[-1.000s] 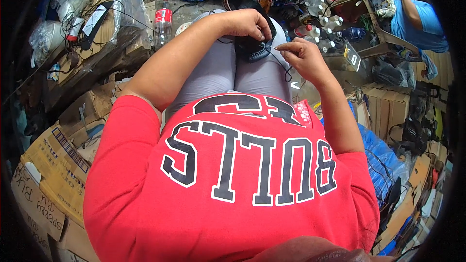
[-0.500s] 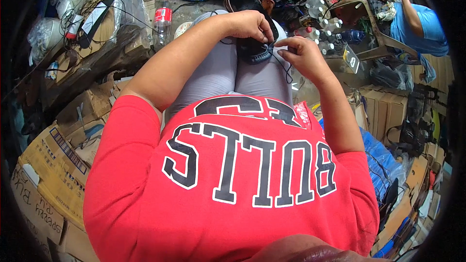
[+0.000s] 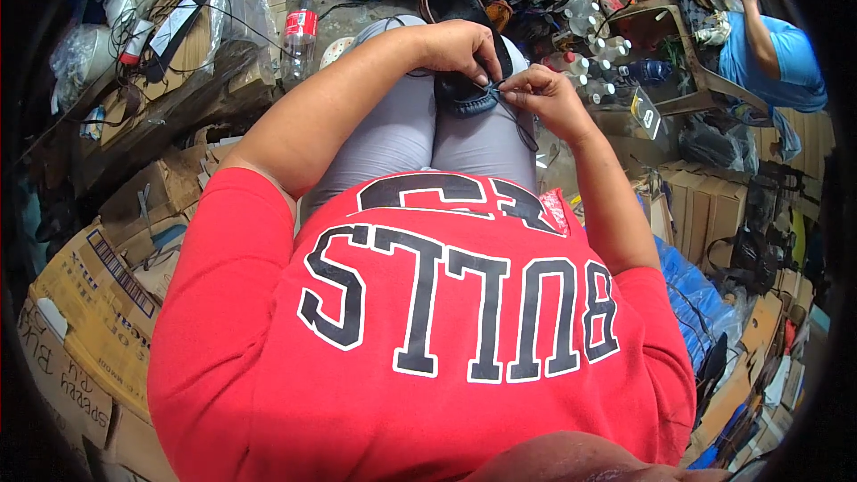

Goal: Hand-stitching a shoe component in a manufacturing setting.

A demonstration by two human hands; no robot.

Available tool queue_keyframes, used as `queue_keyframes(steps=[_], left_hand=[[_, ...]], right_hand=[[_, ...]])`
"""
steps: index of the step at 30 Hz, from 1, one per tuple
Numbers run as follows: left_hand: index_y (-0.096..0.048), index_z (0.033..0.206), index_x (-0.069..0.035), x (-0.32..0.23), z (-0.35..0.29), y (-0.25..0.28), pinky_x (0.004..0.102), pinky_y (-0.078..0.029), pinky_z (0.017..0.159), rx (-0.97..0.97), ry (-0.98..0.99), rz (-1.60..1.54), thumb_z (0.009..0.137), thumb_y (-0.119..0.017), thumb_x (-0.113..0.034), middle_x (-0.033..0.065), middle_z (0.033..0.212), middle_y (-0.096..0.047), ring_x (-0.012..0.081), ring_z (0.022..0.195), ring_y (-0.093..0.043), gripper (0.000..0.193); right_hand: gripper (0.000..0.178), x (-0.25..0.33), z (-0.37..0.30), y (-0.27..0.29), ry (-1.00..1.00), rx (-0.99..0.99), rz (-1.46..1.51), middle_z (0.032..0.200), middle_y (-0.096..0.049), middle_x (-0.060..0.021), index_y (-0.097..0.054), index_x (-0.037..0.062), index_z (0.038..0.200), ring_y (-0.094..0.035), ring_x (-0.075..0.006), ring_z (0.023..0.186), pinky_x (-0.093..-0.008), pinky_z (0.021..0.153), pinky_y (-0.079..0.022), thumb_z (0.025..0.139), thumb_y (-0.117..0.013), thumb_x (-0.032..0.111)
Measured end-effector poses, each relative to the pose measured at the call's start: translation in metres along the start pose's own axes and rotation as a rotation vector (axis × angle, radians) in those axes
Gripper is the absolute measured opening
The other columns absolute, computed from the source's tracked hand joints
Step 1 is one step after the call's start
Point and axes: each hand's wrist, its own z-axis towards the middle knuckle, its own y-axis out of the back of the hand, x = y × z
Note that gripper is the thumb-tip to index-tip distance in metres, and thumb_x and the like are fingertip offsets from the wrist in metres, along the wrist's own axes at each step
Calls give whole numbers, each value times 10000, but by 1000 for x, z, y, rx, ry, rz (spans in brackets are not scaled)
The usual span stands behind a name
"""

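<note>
A dark moccasin-style shoe [image 3: 466,107] lies across my lap, its stitched toe toward me. My left hand [image 3: 464,46] reaches over it from the left, thumb and fingertips closed on its upper by the opening. Close beside those fingertips, my right hand [image 3: 546,96] pinches a thin dark lace [image 3: 527,129] at the shoe's right edge; the rest of the lace loops down over my right thigh. The exact crossing of the lace is too small to make out. Past my knees rests another dark shoe [image 3: 437,2] with a brownish rim.
A red-capped plastic bottle [image 3: 301,31] stands left of my legs. Several bottles [image 3: 607,49] crowd the right side near a worn chair frame [image 3: 665,22]. A person in a blue shirt [image 3: 777,54] is at far right. Cardboard [image 3: 98,295] lies at left.
My right hand has moved slightly left and its fingertips are now almost against my left hand's. The lace is drawn in with it. The co-worker's arm has shifted a little.
</note>
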Motion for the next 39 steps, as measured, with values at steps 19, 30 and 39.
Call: queue_keyframes(steps=[19, 30, 39], left_hand=[[-654, 942, -85, -7, -36, -11, 319, -450, 805, -558, -129, 149, 703, -597, 21, 111, 914, -534, 238, 904, -545, 267], [-692, 804, -181, -35, -79, -55, 365, -335, 741, -718, 136, 740, 713, -692, -151, -9, 736, -545, 200, 805, -518, 96], [-722, 816, -263, -19, -59, -50, 358, -298, 744, -684, 69, 484, 676, -725, -185, -35, 709, -509, 172, 788, -481, 161]], right_hand=[[220, 22, -23, -7, 142, -87, -269, 756, -502, -47, -684, 105, 965, -527, -154, 693, -279, 643, -433, 756, -667, 36], [307, 11, -41, -27, 248, -226, -476, 742, -524, -80, -665, 212, 1053, -516, -273, 705, -375, 670, -401, 784, -610, 73], [512, 4, -18, 2, -1, 36, -175, 805, -518, -29, -696, 213, 1016, -533, -137, 774, -243, 748, -434, 688, -469, -108]])
